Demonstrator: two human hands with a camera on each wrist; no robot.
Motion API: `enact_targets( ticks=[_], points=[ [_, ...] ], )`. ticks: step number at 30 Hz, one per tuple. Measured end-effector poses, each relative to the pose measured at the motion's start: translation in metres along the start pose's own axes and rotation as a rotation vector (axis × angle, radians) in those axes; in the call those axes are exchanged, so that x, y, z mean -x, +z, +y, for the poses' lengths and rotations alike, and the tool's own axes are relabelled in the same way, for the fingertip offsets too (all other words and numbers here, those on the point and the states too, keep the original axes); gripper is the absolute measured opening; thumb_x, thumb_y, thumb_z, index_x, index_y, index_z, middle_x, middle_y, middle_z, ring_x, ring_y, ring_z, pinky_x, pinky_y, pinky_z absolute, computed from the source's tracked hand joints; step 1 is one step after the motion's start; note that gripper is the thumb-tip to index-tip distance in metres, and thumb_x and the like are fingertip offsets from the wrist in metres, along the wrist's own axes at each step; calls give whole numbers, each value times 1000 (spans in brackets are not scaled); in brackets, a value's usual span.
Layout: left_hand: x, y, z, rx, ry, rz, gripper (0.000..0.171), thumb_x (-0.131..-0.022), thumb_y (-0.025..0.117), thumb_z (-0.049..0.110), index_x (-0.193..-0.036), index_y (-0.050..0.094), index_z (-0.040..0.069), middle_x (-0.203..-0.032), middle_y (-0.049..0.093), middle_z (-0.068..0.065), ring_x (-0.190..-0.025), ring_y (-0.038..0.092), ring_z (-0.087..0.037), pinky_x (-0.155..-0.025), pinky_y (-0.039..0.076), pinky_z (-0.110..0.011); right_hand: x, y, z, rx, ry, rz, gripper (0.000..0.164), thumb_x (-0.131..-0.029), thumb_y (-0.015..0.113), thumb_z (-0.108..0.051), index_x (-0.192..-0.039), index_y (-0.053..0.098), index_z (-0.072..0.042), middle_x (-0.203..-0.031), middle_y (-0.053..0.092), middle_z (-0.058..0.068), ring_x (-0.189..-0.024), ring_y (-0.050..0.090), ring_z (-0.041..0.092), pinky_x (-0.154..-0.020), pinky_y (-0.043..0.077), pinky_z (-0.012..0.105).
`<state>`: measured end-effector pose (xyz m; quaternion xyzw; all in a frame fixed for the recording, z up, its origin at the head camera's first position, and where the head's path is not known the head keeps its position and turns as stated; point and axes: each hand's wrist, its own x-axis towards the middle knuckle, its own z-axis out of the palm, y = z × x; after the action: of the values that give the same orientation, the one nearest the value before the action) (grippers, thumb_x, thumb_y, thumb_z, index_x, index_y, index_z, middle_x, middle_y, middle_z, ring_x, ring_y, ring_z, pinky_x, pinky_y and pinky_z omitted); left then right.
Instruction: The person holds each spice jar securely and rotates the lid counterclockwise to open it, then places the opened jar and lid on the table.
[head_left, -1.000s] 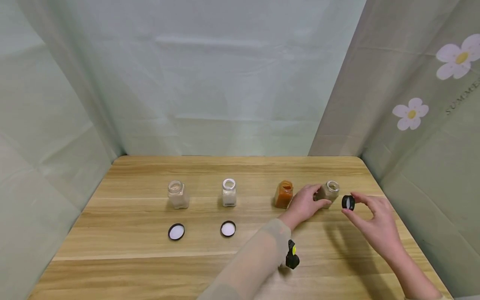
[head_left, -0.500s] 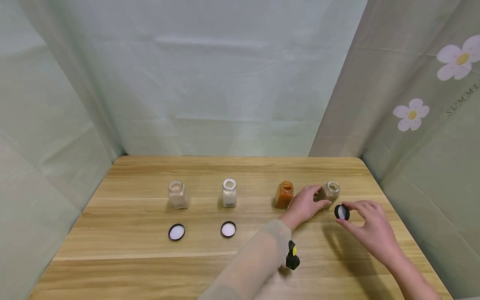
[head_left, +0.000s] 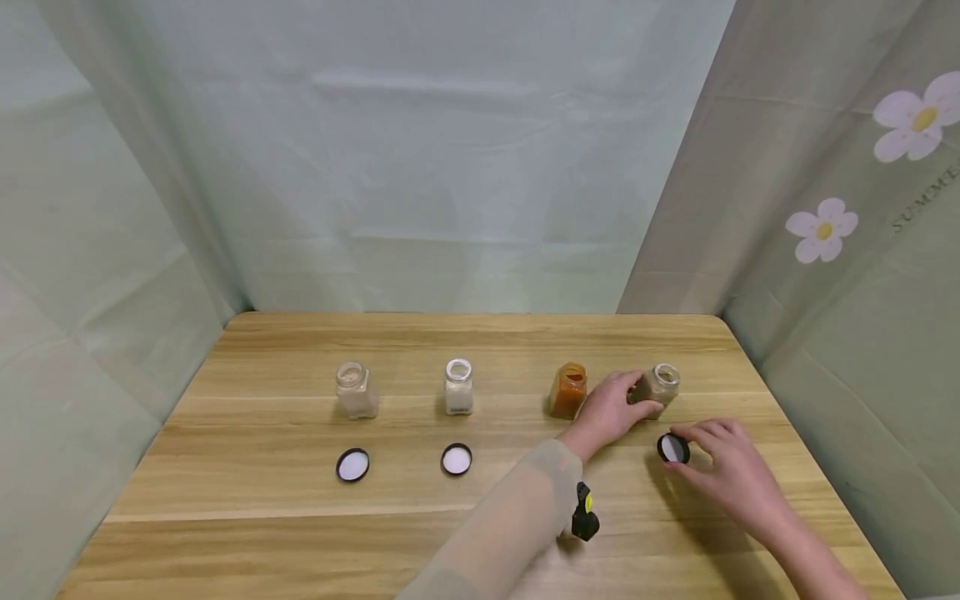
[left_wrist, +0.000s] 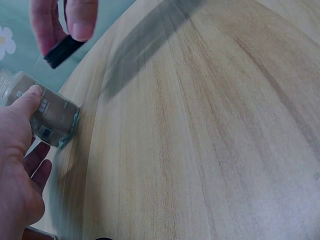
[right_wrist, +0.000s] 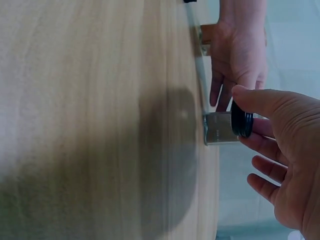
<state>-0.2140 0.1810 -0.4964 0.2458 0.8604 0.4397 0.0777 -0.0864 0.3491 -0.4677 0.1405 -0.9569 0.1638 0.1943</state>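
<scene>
My left hand (head_left: 607, 408) grips an uncapped glass jar (head_left: 663, 385) of grey-brown powder, standing at the right of the row. In the left wrist view the thumb lies along the labelled side of this jar (left_wrist: 55, 112). Between thumb and fingers, my right hand (head_left: 738, 473) pinches a black lid (head_left: 673, 448) by its rim, white inner face showing. The lid is held above the wood, in front of the jar. In the right wrist view the lid (right_wrist: 242, 120) overlaps part of the jar (right_wrist: 218, 129).
Left of the left hand stands an open jar of orange powder (head_left: 567, 393). Farther left are an open jar of white contents (head_left: 458, 390) and one of pale beige powder (head_left: 357, 393). Two black-rimmed lids (head_left: 456, 458) lie white side up on the wooden table (head_left: 285, 533). Curtains surround it.
My right hand has moved toward me, slightly left and lower with the lid, whose white inside now shows more. The left hand stays on the jar.
</scene>
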Motion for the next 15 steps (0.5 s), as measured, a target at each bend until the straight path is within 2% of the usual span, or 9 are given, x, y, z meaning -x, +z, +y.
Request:
enact_targets(
  ticks=[7, 15],
  points=[
    [-1, 1, 0, -5, -3, 7, 58, -94, 73, 47, -144, 59, 22, -134, 61, 7, -118, 57, -4, -98, 46, -24, 3, 7, -1, 28, -1, -59, 50, -67, 97, -22, -111, 78, -7, -100, 72, 2, -101, 55, 28, -84, 45, 47],
    [0, 0, 1, -13, 6, 9, 56, -94, 73, 47, -143, 60, 23, -131, 62, 8, -116, 57, -3, -97, 46, -22, 5, 14, -1, 53, -10, -77, 51, -68, 96, -25, -111, 77, -6, -103, 73, 4, -101, 55, 26, -84, 47, 47]
  ],
)
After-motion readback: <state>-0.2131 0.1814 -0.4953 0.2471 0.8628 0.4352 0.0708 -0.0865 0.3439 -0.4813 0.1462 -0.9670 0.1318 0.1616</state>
